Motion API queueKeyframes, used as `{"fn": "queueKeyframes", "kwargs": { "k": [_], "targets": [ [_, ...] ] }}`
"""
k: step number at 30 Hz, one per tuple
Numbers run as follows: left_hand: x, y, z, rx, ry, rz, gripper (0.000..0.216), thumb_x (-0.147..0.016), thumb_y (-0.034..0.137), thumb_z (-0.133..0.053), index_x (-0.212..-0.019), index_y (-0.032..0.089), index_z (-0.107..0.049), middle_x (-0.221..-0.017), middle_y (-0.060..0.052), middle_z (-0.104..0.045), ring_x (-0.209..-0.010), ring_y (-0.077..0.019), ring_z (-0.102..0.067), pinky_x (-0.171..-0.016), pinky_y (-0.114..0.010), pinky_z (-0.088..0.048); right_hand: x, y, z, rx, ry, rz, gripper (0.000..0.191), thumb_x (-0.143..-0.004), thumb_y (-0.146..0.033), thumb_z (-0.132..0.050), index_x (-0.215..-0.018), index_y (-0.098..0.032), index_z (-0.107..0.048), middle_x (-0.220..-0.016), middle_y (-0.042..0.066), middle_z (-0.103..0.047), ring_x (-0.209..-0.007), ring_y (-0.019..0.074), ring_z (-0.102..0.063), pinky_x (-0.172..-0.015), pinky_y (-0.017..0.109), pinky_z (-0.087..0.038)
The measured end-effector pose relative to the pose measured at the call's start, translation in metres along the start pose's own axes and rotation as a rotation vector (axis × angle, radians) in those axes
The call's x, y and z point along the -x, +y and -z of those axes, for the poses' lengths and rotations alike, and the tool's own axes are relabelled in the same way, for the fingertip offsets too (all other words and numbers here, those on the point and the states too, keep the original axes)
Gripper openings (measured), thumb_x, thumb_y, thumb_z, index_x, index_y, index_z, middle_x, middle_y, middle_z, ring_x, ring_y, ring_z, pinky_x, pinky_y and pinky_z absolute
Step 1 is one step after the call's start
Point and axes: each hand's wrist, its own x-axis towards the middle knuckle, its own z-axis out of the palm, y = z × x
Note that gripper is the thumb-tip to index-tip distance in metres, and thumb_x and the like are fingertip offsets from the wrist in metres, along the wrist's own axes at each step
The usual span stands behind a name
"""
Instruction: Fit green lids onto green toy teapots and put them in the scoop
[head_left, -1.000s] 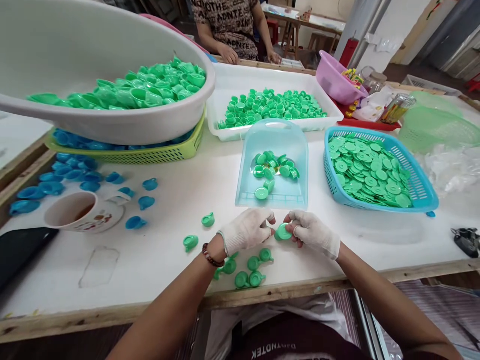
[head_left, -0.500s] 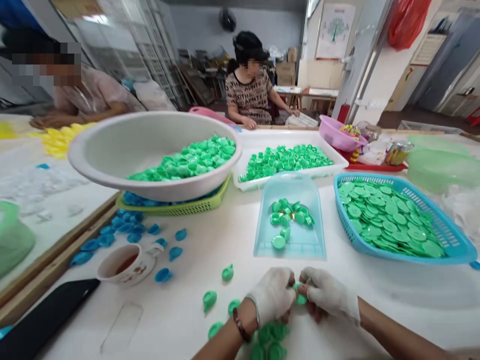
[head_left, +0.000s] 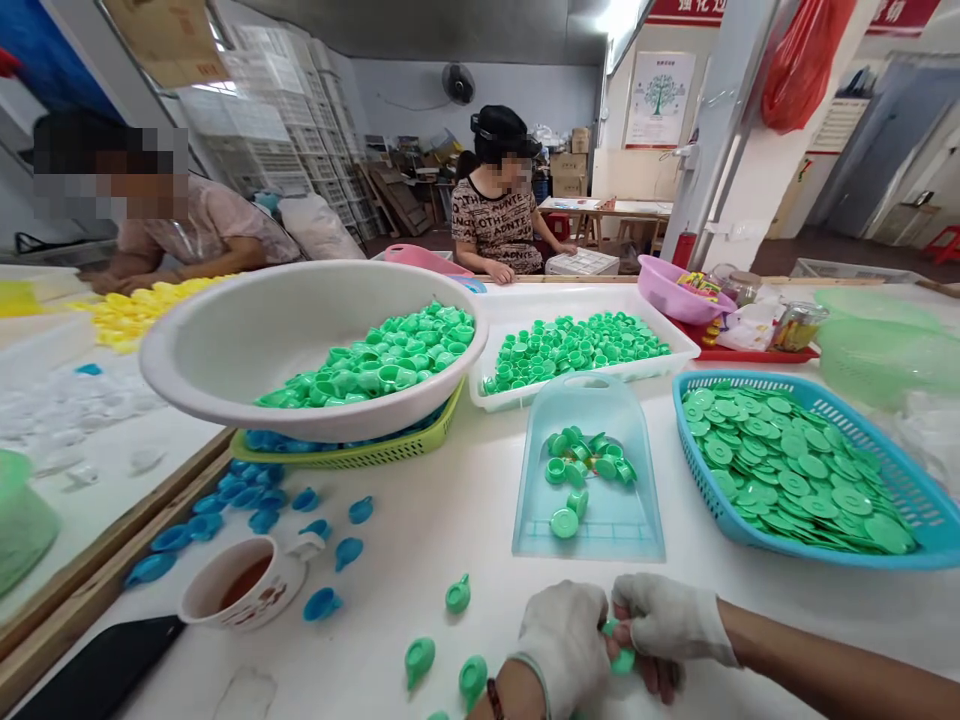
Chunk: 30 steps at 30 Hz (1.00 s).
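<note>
Both my hands wear pale gloves with bare fingertips and meet low in the view, right of the middle. My left hand (head_left: 564, 640) is closed, its fingertips against a small green plastic piece (head_left: 622, 657). From the other side my right hand (head_left: 671, 622) pinches the same piece between thumb and fingers, which partly cover it. Left of my hands lie several loose green spouted cups (head_left: 419, 660). Just beyond stands a translucent blue dustpan-like scoop (head_left: 531, 530) holding small green round parts (head_left: 564, 522).
A blue basket (head_left: 720, 515) of green discs stands right. A large grey basin (head_left: 172, 370) of green cups rests over a yellow-green basket (head_left: 352, 456). Behind is a white tray (head_left: 495, 402). A teacup (head_left: 259, 590), blue cups (head_left: 322, 604) and a dark phone-like slab (head_left: 97, 665) lie left. Two people sit opposite.
The view has tilted up, so the table things sit lower in it. My hands stay together on the green piece, which is turned a little between my fingers.
</note>
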Motion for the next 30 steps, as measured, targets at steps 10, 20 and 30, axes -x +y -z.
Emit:
{"fn": "queueKeyframes", "kwargs": {
  "k": [10,20,30],
  "targets": [
    [-0.002,-0.005,-0.003,-0.013,0.037,0.060,0.029,-0.079,0.026,-0.054,-0.107,0.019,-0.061,-0.104,-0.014,-0.069,-0.099,-0.0317,-0.066,-0.081,-0.042,-0.052,-0.011,0.002,-0.008,0.051,0.170,-0.019,0.009,-0.092,-0.022,-0.041,-0.092,-0.019,-0.049,-0.042,-0.006,-0.054,-0.030,0.0119,-0.053,-0.035,0.019,-0.046],
    [-0.007,-0.014,-0.002,0.082,0.040,0.002,0.031,-0.076,0.040,-0.060,-0.100,0.021,-0.062,-0.099,-0.011,-0.069,-0.097,-0.0303,-0.066,-0.081,-0.038,-0.049,0.012,-0.011,0.020,0.037,-0.172,-0.008,0.023,-0.077,-0.023,-0.069,-0.084,-0.017,-0.048,-0.056,-0.003,-0.063,-0.043,0.0112,-0.060,-0.041,0.018,-0.049],
    [-0.016,-0.015,0.000,0.113,-0.004,-0.012,0.029,-0.070,0.037,-0.066,-0.095,0.022,-0.062,-0.099,-0.009,-0.070,-0.097,-0.0293,-0.064,-0.079,-0.036,-0.047,0.008,-0.017,0.018,0.181,-0.120,-0.120,0.023,-0.075,-0.014,-0.068,-0.081,-0.017,-0.046,-0.051,-0.007,-0.057,-0.040,0.0102,-0.057,-0.046,0.024,-0.054]
  ]
}}
